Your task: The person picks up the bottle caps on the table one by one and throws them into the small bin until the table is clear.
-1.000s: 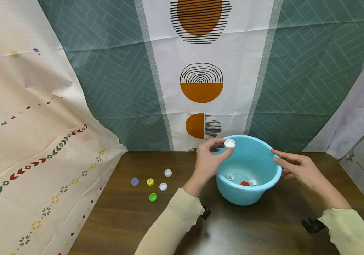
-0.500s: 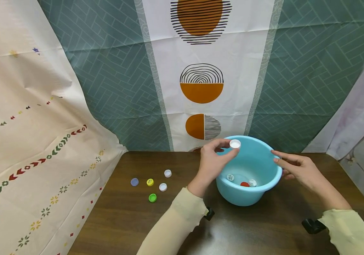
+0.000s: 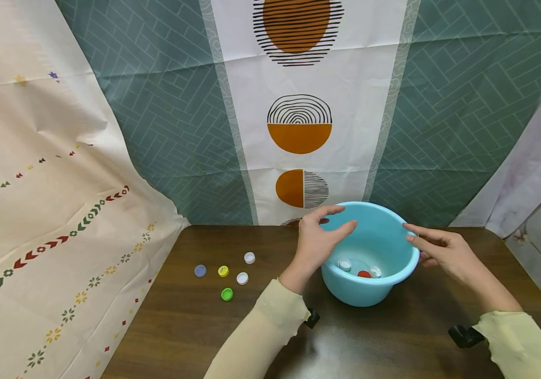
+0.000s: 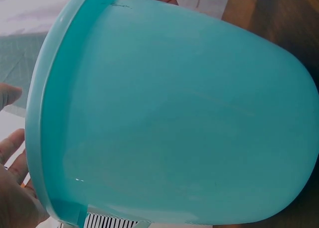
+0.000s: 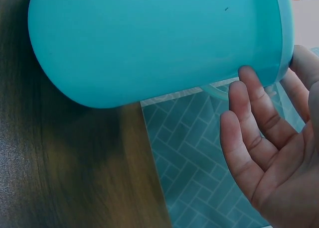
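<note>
"How do the hands stand?"
"The left hand (image 3: 315, 242) is at the tub's left rim, thumb and fingers parted, nothing between them; the right hand (image 3: 446, 252) pinches the right rim, probably to steady the tub (image 3: 358, 292)."
"And the rest?"
"The tub stands right of middle near the table's (image 3: 180, 337) back edge, likely to suit both hands; toward the left edge lie a blue cap (image 3: 200, 270), a yellow cap (image 3: 223, 271), a green cap (image 3: 227, 294) and two white caps (image 3: 249, 258), perhaps spread so none covers another."
"What's unclear?"
"Inside lie a red cap (image 3: 364, 274) and more white caps (image 3: 375, 271); the leftmost may be stacked, I can't tell; the near wall hides some floor; the left wrist view cuts off that hand."
</note>
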A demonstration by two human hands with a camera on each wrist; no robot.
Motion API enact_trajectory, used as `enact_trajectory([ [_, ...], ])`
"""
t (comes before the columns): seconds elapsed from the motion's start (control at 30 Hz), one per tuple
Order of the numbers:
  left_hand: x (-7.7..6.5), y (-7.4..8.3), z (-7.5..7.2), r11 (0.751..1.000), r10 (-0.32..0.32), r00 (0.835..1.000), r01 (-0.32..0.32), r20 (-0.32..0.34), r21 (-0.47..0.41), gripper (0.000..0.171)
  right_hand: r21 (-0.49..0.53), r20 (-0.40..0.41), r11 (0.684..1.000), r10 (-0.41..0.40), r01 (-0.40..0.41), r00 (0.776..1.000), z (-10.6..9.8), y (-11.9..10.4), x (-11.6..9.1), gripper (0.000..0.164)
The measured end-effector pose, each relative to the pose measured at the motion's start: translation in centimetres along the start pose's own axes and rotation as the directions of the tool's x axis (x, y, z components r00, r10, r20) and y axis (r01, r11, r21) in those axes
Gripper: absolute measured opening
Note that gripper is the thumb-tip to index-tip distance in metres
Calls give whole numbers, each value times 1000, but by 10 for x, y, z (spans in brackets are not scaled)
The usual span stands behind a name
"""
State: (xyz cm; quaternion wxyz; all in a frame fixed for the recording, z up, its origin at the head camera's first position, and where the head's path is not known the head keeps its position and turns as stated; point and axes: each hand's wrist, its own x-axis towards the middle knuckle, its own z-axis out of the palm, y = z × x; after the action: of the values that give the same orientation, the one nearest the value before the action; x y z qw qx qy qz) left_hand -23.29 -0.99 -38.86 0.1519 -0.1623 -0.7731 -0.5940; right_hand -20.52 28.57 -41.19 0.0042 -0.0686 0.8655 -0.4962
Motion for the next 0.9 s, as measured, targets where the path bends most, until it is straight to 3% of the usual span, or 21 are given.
enact_trajectory([
  [0.47,-7,0,-7,1000,4,1000,-4,-20,-13,34,-5,1,1000,11,-11,1000,1,1,0,58],
  [0.77,-10,-14,-24,998,33,998,-36,-44,-58,33,-2,-3,1000,8,-8,1000,1,0,0,58],
  [0.9,-13,-8,-37,994,73,995,-78,-64,-77,31,-1,-4,1000,15,-15,1000,0,-1,0,59],
])
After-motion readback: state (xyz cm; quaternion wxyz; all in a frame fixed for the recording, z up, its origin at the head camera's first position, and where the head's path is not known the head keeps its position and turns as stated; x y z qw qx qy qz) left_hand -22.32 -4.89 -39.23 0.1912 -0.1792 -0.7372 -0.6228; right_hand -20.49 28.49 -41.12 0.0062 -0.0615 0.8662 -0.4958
